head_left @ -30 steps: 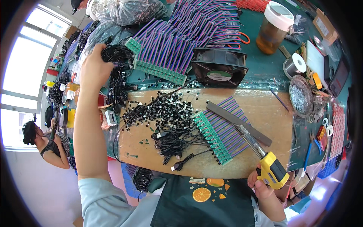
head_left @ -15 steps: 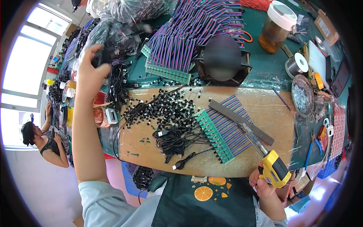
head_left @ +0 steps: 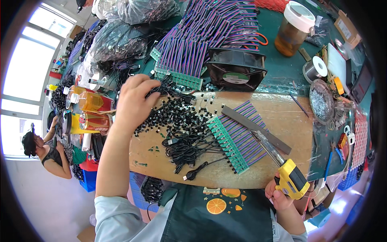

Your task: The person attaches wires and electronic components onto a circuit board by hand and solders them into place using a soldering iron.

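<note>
My left hand (head_left: 135, 101) is closed on a bundle of black cables (head_left: 171, 92), just above a heap of small black connectors (head_left: 177, 115) on the brown board. In my right hand (head_left: 278, 195) is a yellow soldering gun (head_left: 293, 179), its metal barrel pointing up and left. The barrel's tip meets or overlaps a dark flat bar (head_left: 258, 129); contact is unclear. The bar lies across a strip of green circuit boards (head_left: 229, 145) with purple and blue wires. Left of that strip, black USB cables (head_left: 183, 151) sit coiled, some running to the strip's edge.
Behind the board stand a black fan (head_left: 237, 70) and a large stack of wired green boards (head_left: 179, 78). A lidded jug (head_left: 294, 28), solder spool (head_left: 315, 69) and round dish (head_left: 321, 101) are at right. Drink bottles (head_left: 90, 101) stand left; beyond them sits another person (head_left: 54, 151).
My left hand has come right and down from the far-left pile, bringing black cables over the connector heap. My right hand and the soldering gun have stayed nearly still.
</note>
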Available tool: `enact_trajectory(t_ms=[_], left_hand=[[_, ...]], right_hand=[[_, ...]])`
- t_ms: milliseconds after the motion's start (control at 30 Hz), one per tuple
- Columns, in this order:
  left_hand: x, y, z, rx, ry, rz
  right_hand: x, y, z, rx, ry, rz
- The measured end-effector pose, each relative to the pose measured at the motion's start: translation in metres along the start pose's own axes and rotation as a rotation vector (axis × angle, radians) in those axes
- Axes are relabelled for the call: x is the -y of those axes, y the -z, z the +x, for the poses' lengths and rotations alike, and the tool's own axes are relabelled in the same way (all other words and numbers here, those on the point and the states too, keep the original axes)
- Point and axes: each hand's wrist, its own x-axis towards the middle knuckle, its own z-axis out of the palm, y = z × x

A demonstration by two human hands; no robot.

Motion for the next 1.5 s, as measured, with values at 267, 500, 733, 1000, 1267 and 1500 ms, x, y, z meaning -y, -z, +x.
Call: enact_trajectory(t_ms=[267, 500, 733, 1000, 1267, 1500], left_hand=[[-0.005, -0.045, 0.033, -0.043, 0.462, 0.037], [0.003, -0.04, 0.034, -0.299, 0.544, -0.741], [-0.032, 0.023, 0.019, -0.445, 0.371, -1.023], [-0.103, 0.061, -0.043, 0.095, 0.062, -0.469], [-0.165, -0.002, -0.088, 0.362, -0.049, -0.815], [-0.17, -0.013, -0.092, 0.38, -0.087, -0.818]], right_hand=[[0.002, -0.002, 0.001, -0.012, -0.024, 0.024], [-0.002, -0.002, 0.0, -0.023, -0.01, -0.031], [-0.001, 0.0, -0.002, 0.021, 0.0, -0.039], [0.003, 0.001, 0.0, -0.022, -0.05, -0.267], [0.029, -0.047, 0.051, 0.278, 0.123, -0.503], [0.031, -0.067, 0.062, 0.147, 0.177, -0.542]])
